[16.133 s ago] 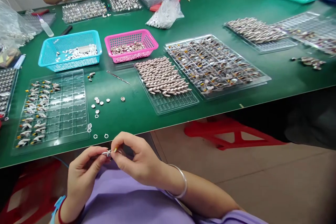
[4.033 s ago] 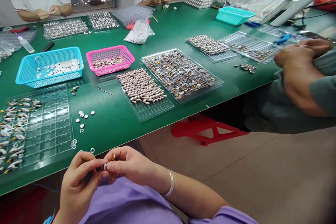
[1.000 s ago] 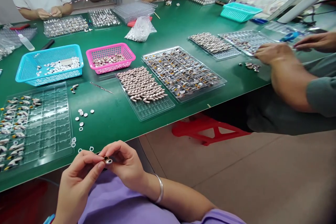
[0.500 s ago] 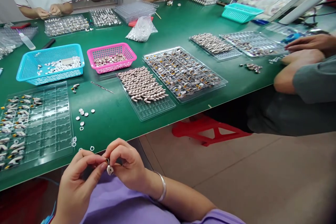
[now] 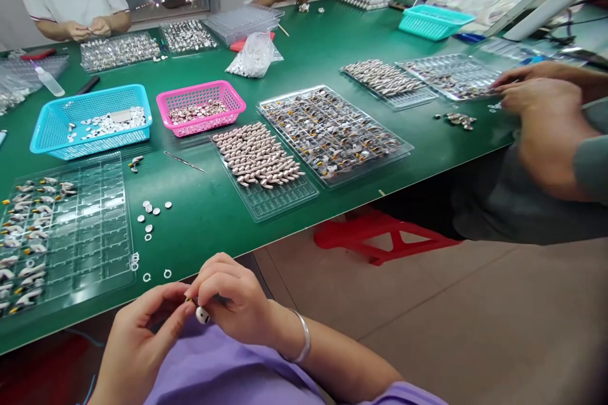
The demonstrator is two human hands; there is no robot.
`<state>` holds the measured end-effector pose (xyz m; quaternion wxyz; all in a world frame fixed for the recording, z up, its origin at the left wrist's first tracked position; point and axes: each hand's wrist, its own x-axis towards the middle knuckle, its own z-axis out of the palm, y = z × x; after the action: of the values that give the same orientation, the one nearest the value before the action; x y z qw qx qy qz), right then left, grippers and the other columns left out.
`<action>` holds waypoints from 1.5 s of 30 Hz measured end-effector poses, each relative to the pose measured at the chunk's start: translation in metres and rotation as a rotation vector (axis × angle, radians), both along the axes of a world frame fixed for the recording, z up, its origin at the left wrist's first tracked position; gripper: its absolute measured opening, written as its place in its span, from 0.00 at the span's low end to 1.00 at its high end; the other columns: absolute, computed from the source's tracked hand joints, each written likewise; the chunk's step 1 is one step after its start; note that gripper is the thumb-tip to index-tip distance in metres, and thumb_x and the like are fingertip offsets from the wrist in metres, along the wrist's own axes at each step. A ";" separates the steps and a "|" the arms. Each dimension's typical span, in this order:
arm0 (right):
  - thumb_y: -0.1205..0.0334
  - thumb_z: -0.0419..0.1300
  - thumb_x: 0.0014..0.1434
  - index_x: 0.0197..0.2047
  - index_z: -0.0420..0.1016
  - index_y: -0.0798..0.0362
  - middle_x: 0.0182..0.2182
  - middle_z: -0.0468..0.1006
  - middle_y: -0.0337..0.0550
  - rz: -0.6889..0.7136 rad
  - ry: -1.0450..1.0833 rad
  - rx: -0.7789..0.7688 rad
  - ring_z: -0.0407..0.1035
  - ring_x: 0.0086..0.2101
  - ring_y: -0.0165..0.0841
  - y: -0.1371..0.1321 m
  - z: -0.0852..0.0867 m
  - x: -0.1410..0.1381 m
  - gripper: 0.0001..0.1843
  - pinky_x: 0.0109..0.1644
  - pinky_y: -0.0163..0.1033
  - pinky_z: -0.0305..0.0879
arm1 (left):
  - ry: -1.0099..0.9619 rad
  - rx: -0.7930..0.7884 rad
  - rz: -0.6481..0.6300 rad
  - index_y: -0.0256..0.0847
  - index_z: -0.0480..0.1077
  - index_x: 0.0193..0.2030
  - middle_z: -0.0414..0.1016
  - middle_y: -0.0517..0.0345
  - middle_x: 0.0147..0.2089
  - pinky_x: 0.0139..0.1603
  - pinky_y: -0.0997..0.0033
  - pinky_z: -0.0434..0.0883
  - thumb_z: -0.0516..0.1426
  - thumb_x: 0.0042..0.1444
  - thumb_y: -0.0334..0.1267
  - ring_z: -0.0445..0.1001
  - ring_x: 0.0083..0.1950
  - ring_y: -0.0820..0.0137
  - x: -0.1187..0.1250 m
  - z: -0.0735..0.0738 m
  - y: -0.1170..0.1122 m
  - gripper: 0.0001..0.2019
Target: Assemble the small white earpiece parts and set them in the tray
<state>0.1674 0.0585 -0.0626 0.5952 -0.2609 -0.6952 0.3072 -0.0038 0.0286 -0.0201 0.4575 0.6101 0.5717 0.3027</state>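
Beside the worktop [image 5: 204, 221], the left fingers [image 5: 175, 324] and right fingers [image 5: 221, 283] pinched the white piece [image 5: 202, 315]. It seemed light, rigid, best edge-held.

A small-parts workshop: a long green surface [image 5: 323, 44] carried a pink basket [image 5: 209, 125] of components, with a blue basket [image 5: 99, 147] left of it, a gridded tray [image 5: 380, 163] packed with pieces right of it, and people in white shirts [image 5: 78, 3] handworking beyond it.

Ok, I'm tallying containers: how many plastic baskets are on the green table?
3: blue basket at left, pink basket beside it, turquoise basket farther back, right. Others may be hidden.
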 end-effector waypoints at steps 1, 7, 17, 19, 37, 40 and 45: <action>0.73 0.58 0.60 0.32 0.67 0.50 0.29 0.80 0.39 0.009 -0.022 0.016 0.72 0.32 0.29 0.001 0.001 0.002 0.09 0.40 0.35 0.70 | 0.016 0.025 -0.023 0.46 0.79 0.40 0.83 0.59 0.38 0.37 0.78 0.78 0.63 0.56 0.41 0.82 0.37 0.68 -0.001 0.000 0.001 0.07; 0.73 0.52 0.65 0.41 0.73 0.54 0.36 0.73 0.46 0.178 -0.194 -0.155 0.70 0.37 0.30 0.002 0.016 0.025 0.09 0.43 0.33 0.71 | 0.117 0.313 -0.032 0.50 0.80 0.40 0.83 0.64 0.36 0.35 0.84 0.76 0.63 0.55 0.35 0.81 0.34 0.74 -0.004 0.004 0.004 0.07; 0.70 0.56 0.64 0.44 0.73 0.56 0.38 0.77 0.49 0.136 -0.298 -0.183 0.73 0.39 0.33 -0.010 0.016 0.023 0.06 0.45 0.35 0.73 | 0.255 0.575 -0.034 0.45 0.79 0.43 0.84 0.62 0.39 0.41 0.85 0.76 0.62 0.56 0.33 0.82 0.35 0.75 -0.001 -0.008 0.000 0.08; 0.71 0.55 0.65 0.45 0.73 0.56 0.38 0.78 0.48 0.115 -0.290 -0.177 0.73 0.39 0.33 -0.011 0.012 0.021 0.08 0.46 0.36 0.74 | 0.267 0.583 -0.029 0.45 0.79 0.42 0.84 0.62 0.38 0.41 0.85 0.76 0.62 0.57 0.33 0.82 0.35 0.75 0.000 -0.008 0.000 0.07; 0.68 0.59 0.63 0.45 0.77 0.53 0.39 0.81 0.47 0.009 -0.133 -0.120 0.77 0.39 0.31 -0.013 0.003 0.017 0.08 0.46 0.33 0.77 | 0.229 0.453 0.014 0.43 0.77 0.39 0.82 0.63 0.30 0.29 0.80 0.76 0.61 0.55 0.32 0.78 0.26 0.74 0.009 -0.005 -0.001 0.05; 0.70 0.60 0.63 0.44 0.78 0.53 0.38 0.82 0.47 -0.009 -0.092 -0.141 0.78 0.38 0.31 -0.013 0.004 0.016 0.08 0.45 0.33 0.77 | 0.221 0.414 0.016 0.43 0.77 0.40 0.82 0.62 0.33 0.31 0.78 0.77 0.62 0.55 0.33 0.79 0.29 0.72 0.009 -0.004 -0.002 0.06; 0.72 0.62 0.61 0.42 0.79 0.54 0.36 0.83 0.48 -0.044 -0.029 -0.145 0.79 0.36 0.31 -0.013 0.004 0.016 0.08 0.43 0.32 0.78 | 0.122 0.337 0.009 0.46 0.78 0.43 0.83 0.59 0.40 0.39 0.76 0.78 0.62 0.56 0.33 0.81 0.37 0.69 0.003 -0.006 -0.006 0.08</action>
<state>0.1830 0.0453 -0.0587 0.5712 -0.3227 -0.6739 0.3398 -0.0006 0.0227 -0.0265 0.3118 0.6930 0.5421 0.3587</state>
